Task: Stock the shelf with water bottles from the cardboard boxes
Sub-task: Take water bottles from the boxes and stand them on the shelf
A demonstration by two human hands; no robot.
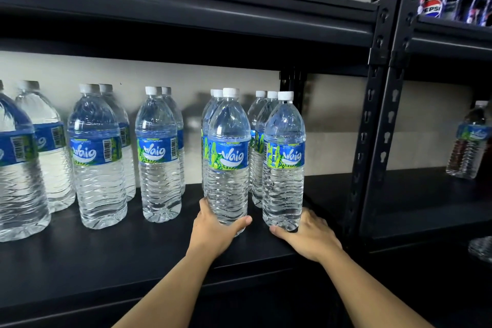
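At the left of the frame, Waig water bottles [98,157] stand in short rows on the black shelf [119,253]. Each row runs back toward the wall.

In the middle of the frame, the left hand [214,231] wraps around the bottom of the left front bottle [229,157]. The thumb lies across the front and the fingers go round the far side. This bottle stands up straight at the front of its row, with more bottles right behind it.

Just to the right, the right hand [308,234] holds the bottom of the right front bottle [283,162] the same way, though its fingers are hidden behind. That bottle stands straight too, near the black post [372,141].

Both bottles are big and full, so they are likely heavy. The clear plastic looks thin and smooth, so it may squash a little or slip. A low hold keeps the base steady, but the tall top could tip. The bumpy part under the label looks like a firmer place to lift from. Each bottle sits just past its palm, and its base looks to be on the shelf.

At the far right, one lone bottle [468,141] stands in the next bay. No cardboard boxes show.
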